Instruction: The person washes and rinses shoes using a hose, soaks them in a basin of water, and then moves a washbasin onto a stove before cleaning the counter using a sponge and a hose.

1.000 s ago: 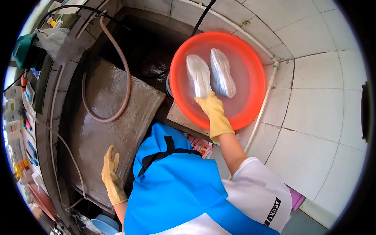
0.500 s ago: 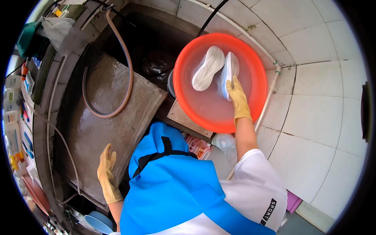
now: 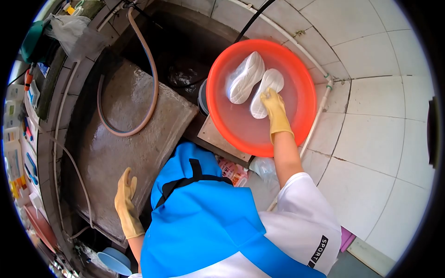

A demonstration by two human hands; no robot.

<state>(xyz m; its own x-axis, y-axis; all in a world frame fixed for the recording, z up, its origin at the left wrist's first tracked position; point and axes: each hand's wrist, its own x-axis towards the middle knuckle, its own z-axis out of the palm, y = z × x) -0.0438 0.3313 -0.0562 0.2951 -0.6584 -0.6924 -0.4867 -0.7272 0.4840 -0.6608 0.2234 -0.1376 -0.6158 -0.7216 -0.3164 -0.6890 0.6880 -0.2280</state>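
Note:
Two white shoes lie in cloudy water inside a large orange-red basin [image 3: 307,118]. Both have their pale soles turned up; the left shoe [image 3: 246,78] leans slightly on its side. My right hand [image 3: 274,107], in a yellow rubber glove, grips the right shoe [image 3: 271,80] near the middle of its sole, fingers curled. Its fingertips partly cover the sole. Over the near edge of the concrete slab, my left hand [image 3: 126,194] wears a matching glove. It holds nothing, its thumb apart from the fingers.
Left of the basin is a wet concrete slab [image 3: 134,102] with a looped hose [image 3: 154,83] on it. A white pipe [image 3: 320,104] runs along the tiled wall at right. Below the basin sit a wooden board [image 3: 218,141] and a pink bag [image 3: 234,172]. A blue basin [image 3: 115,261] stands lower left.
The right shoe has rolled from its side to sole up under my right hand, which moved slightly left. The left shoe has shifted and tilted. My left hand stays nearly still.

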